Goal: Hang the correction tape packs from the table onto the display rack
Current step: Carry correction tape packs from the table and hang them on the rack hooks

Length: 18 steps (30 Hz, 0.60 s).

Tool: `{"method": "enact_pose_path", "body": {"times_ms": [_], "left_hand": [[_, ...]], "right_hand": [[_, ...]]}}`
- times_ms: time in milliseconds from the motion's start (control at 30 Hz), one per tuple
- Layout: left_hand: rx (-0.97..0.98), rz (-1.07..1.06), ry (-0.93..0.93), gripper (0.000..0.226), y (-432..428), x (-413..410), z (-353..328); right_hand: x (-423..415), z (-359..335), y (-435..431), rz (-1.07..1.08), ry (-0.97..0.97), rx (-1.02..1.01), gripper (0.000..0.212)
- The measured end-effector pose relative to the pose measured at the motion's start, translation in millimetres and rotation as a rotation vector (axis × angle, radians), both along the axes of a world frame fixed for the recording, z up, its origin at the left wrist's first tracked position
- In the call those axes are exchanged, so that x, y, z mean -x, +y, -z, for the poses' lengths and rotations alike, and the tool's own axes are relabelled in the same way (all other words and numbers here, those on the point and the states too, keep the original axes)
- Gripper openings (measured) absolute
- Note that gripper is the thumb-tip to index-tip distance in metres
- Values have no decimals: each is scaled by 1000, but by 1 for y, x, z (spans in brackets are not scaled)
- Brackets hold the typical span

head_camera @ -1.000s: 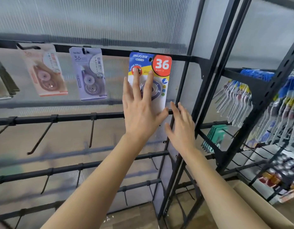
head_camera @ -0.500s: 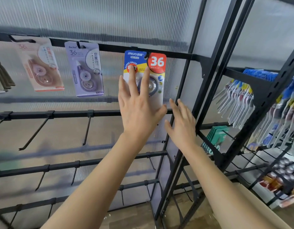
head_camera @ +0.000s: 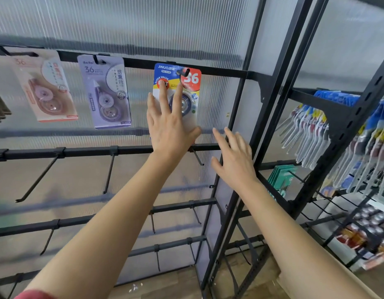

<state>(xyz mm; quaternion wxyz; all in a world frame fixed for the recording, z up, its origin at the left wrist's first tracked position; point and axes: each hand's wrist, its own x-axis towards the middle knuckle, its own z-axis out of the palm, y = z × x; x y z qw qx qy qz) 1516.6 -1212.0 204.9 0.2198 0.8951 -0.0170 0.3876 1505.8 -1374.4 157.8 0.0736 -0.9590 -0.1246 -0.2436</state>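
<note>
Correction tape packs: three on rack

Your blue-and-yellow pack, marked with a red disc reading 36, hangs upright from a hook on the display rack top bar. Your left hand lies flat against its front. On the same bar, to its left, hang a purple pack and then a pink pack.

Left hand and right hand on bare forearms; seemingly a red sleeve on the left.
</note>
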Motion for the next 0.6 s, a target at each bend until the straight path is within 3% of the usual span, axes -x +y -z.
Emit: {"method": "enact_pose_path", "body": {"times_ms": [600], "left_hand": [[-24, -44, 49, 106, 17, -107, 5]], "right_hand": [[-54, -4, 16, 60, 8, 7, 72]]}}
